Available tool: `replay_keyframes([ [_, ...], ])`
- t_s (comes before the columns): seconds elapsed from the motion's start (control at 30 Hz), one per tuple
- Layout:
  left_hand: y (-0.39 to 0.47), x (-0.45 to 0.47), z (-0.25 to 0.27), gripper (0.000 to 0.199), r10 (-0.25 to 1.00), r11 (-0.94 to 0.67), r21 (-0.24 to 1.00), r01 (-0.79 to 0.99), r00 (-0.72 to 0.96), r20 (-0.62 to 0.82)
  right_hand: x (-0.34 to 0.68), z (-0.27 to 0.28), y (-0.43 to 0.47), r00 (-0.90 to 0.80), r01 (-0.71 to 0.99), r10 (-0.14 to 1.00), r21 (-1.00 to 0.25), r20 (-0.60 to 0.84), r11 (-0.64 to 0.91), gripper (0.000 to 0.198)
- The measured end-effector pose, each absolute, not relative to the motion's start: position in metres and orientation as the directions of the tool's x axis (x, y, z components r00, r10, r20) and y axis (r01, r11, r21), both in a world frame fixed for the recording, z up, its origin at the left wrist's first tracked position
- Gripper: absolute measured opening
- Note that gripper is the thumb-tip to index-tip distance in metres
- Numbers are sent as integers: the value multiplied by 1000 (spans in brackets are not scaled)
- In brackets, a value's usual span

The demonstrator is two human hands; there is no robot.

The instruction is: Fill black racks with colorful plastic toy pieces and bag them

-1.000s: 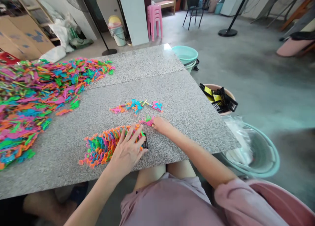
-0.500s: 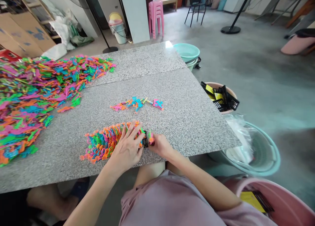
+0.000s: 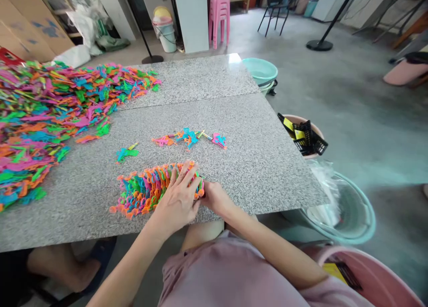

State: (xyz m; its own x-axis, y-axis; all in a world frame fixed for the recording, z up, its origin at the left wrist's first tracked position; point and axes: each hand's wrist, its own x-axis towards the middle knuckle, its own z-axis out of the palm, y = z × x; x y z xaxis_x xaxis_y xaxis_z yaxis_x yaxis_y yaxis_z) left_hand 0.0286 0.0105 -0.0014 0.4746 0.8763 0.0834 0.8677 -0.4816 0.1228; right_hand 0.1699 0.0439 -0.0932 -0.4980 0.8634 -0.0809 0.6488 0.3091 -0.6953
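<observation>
Small plastic figures with round ends, in orange, green, pink and blue, stand packed in a long row (image 3: pixel 143 189) near the table's front edge. Across the row's right part lies my left hand (image 3: pixel 177 198), fingers over the top and thumb at the near side, gripping it. My right hand (image 3: pixel 217 198) is closed against the row's right end; its fingertips and whatever they hold are hidden. Beyond the row lie a loose blue-green cluster of figures (image 3: pixel 126 153) and a longer line of pink, blue and orange figures (image 3: pixel 189 137).
A large heap of plastic figures (image 3: pixel 76 93) covers the table's left side. Right of the speckled table (image 3: pixel 261 164) stand a basin of black baskets (image 3: pixel 302 135), a green tub with clear bags (image 3: pixel 356 209) and a pink tub (image 3: pixel 377 276). Another person's leg (image 3: pixel 63 267) is under the table.
A blue-green cluster now lies on the table behind the row. My right hand has closed in on the row's end, covering most of the black mesh piece seen there before. The view has shifted slightly.
</observation>
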Motion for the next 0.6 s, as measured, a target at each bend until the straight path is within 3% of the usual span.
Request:
replay_keyframes([
  [0.1, 11, 28, -4, 58, 876, -482, 146, 864, 473, 96, 164, -99, 37, -548, 624, 836, -676, -20, 393, 16],
  [0.2, 14, 25, -12, 40, 855, -515, 91, 852, 504, 122, 165, -105, 37, -557, 597, 830, -685, 19, 416, 13],
  [0.33, 16, 22, -24, 30, 837, -533, 43, 845, 519, 175, 191, -92, 86, -662, 607, 734, -685, -154, 404, 10],
  [0.4, 16, 21, -26, 28, 834, -534, 34, 845, 520, 186, 210, -78, 126, -515, 729, 844, -594, -149, 340, 22],
  [0.5, 16, 19, -28, 29, 828, -536, 9, 844, 524, 200, 224, -65, 167, -247, 919, 964, -339, -94, 202, 34],
  [0.6, 15, 15, -29, 32, 809, -558, -12, 830, 547, 216, 217, -66, 169, -310, 937, 927, -231, -212, 261, 30],
])
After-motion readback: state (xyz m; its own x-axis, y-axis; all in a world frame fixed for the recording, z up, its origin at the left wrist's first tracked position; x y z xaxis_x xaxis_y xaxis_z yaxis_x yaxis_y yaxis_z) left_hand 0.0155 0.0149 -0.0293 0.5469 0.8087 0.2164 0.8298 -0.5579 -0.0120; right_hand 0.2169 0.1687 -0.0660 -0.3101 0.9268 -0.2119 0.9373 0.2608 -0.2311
